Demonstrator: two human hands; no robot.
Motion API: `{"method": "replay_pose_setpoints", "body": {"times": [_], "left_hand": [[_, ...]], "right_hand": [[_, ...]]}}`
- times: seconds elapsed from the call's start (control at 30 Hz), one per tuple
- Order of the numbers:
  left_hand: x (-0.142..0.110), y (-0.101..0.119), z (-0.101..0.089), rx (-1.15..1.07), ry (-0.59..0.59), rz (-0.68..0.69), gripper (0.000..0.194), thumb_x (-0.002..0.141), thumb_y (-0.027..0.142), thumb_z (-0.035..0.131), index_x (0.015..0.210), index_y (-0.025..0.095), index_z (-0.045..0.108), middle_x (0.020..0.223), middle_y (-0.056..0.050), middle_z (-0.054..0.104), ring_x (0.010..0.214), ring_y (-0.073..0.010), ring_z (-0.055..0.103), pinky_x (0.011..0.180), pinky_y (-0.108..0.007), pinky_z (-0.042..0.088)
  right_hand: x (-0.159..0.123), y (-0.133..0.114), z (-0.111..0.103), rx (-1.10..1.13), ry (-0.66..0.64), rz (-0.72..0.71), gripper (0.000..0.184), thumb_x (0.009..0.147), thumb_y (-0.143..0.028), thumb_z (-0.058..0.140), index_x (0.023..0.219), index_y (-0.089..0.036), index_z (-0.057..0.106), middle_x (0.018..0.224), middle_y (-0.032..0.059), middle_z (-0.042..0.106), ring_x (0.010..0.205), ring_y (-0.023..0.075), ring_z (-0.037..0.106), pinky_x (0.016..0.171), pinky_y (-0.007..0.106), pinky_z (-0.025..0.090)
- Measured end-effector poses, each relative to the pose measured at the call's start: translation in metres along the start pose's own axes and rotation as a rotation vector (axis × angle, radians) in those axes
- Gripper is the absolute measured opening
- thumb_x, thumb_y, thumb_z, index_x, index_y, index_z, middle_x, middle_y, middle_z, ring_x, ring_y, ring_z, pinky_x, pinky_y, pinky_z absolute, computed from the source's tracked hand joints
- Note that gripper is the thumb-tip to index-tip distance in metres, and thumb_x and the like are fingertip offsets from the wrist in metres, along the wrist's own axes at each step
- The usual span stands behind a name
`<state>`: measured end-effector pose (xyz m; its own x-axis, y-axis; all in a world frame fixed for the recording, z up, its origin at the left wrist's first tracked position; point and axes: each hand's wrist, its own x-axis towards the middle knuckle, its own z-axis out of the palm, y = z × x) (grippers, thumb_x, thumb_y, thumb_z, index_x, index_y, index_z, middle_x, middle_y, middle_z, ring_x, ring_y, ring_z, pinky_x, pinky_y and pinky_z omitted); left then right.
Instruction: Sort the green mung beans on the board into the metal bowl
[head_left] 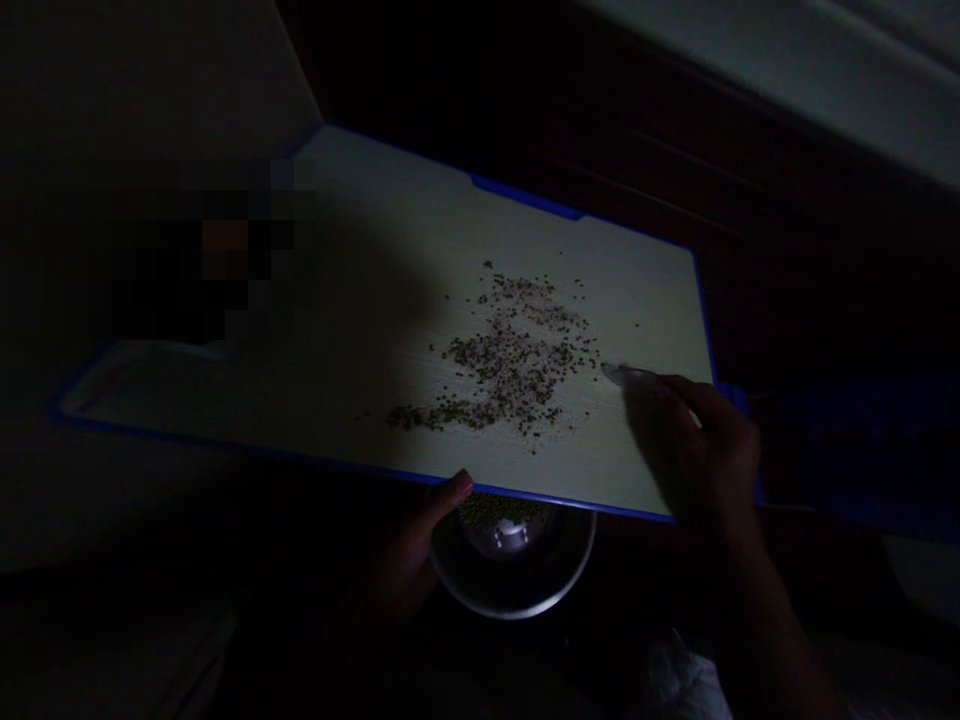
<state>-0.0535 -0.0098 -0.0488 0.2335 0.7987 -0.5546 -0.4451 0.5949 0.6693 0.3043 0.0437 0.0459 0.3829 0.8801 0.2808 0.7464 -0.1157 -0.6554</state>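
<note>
Pinched in the fingers of my right hand [709, 440] is a small metal spoon [626, 373], its bowl end low over the white, blue-edged board [405, 220]. Scattered small dark green beans [517, 370], with paler bits among them, lie on the board just left of the spoon. A round metal bowl [517, 600] sits under the board's near edge, with more green beans [499, 510] inside at its far side. My left hand [416, 550] is closed around the bowl's left side, thumb along the rim and touching the board's edge. Its other fingers are mostly hidden in the dark.
The scene is very dim. A blurred-out patch [187, 255] covers the board's left end. Beyond the board is a dark brown surface [637, 150], with a pale ledge [862, 100] at the upper right. Something blue [862, 450] stands at the right.
</note>
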Motion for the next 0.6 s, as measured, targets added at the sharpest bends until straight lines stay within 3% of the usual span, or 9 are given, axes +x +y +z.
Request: {"method": "replay_pose_setpoints", "body": {"times": [0.17,0.33,0.4,0.6], "left_hand": [[0.007,-0.004,-0.006,0.144,-0.011,0.048,0.054,0.07,0.052,0.102,0.119,0.034,0.089,0.159,0.0,0.07,0.167,-0.0418,0.038,0.143,-0.051,0.002],[0.012,-0.001,0.0,0.136,0.0,0.02,0.058,0.069,0.051,0.101,0.121,0.028,0.088,0.159,-0.006,0.069,0.168,-0.0423,0.035,0.143,-0.049,0.007],[0.01,0.005,0.007,0.107,0.0,0.001,0.054,0.072,0.047,0.1,0.12,0.027,0.088,0.156,-0.008,0.072,0.168,-0.0418,0.035,0.142,-0.05,0.013],[0.003,0.027,0.032,0.011,-0.041,-0.075,0.041,0.094,0.054,0.083,0.124,0.026,0.085,0.155,-0.01,0.073,0.155,-0.0414,0.056,0.134,-0.057,0.039]], "right_hand": [[0.006,0.004,-0.013,0.029,0.138,0.08,0.038,0.097,-0.057,0.075,0.111,-0.023,0.086,0.111,0.0097,0.085,0.103,0.0303,0.08,0.092,0.049,0.061],[0.002,-0.007,-0.016,0.053,0.219,0.088,0.035,0.097,-0.053,0.076,0.114,-0.022,0.084,0.111,0.0093,0.085,0.103,0.028,0.08,0.093,0.045,0.062],[-0.01,-0.019,-0.011,0.078,0.173,0.063,0.031,0.099,-0.05,0.076,0.112,-0.023,0.083,0.108,0.0077,0.085,0.1,0.0255,0.08,0.088,0.041,0.062],[-0.052,-0.054,0.006,0.151,-0.169,-0.097,0.012,0.101,-0.036,0.075,0.104,-0.029,0.085,0.097,0.0012,0.082,0.088,0.0177,0.077,0.075,0.03,0.06]]}}
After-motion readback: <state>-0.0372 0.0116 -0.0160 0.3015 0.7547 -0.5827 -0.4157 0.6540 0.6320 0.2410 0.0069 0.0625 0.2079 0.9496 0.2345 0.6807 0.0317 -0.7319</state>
